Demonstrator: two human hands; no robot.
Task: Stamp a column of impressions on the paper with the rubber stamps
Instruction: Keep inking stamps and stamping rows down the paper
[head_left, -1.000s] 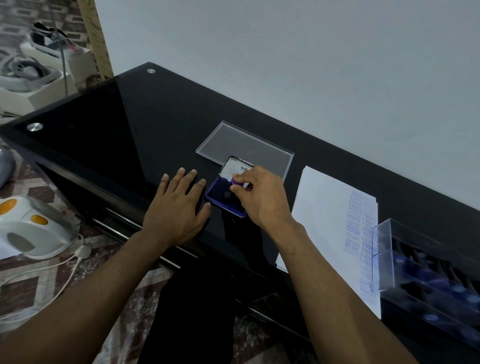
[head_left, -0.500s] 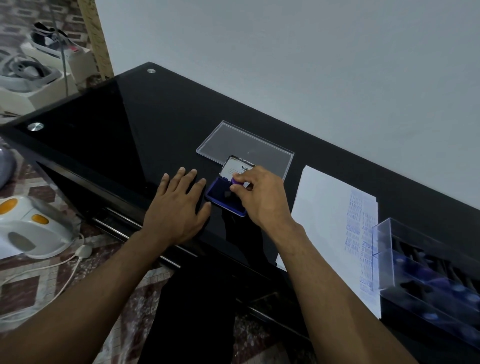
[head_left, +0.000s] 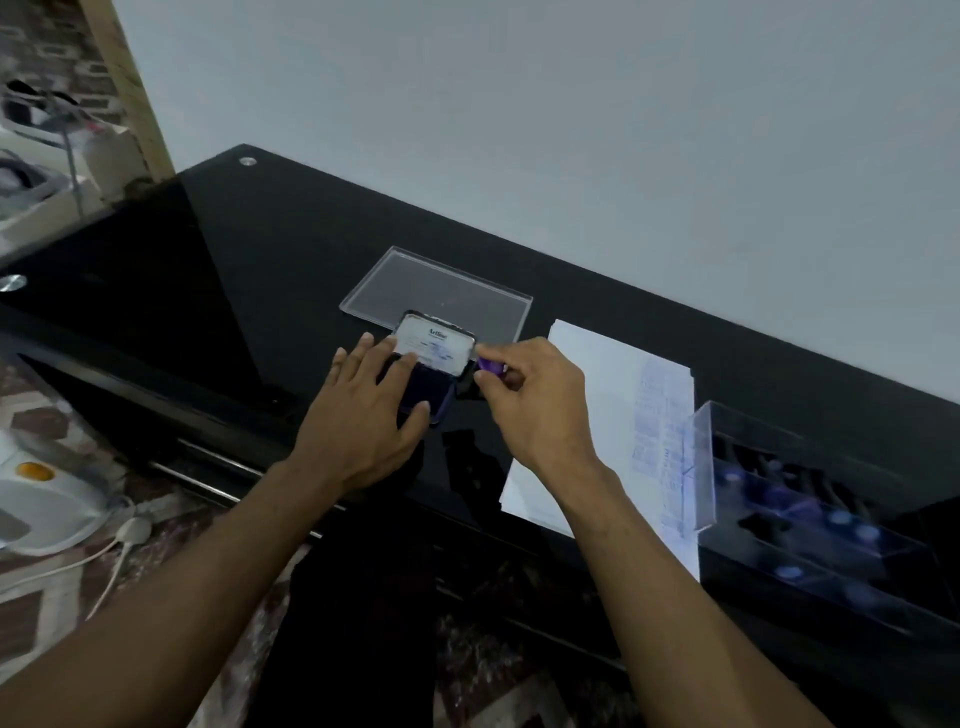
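From the head view we see our left hand (head_left: 363, 415) laid flat with straight fingers on the open ink pad (head_left: 434, 364) on the black desk (head_left: 291, 270); our right hand (head_left: 530, 400) pinches a purple rubber stamp (head_left: 490, 367) just beside the pad's right edge. The paper (head_left: 613, 395), with faint blue impressions along its right side, lies to the right; beside it stands a clear box of stamps (head_left: 810, 519).

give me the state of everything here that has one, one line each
ink pad: lid open, steadied by the left hand
left hand: fingers straight, resting on the ink pad
right hand: pinches a stamp, held off the pad
stamp: purple, lifted beside the pad
paper: flat, a column of blue impressions along its right side
stamp case: open, more stamps inside
clear lid: lying flat behind the pad
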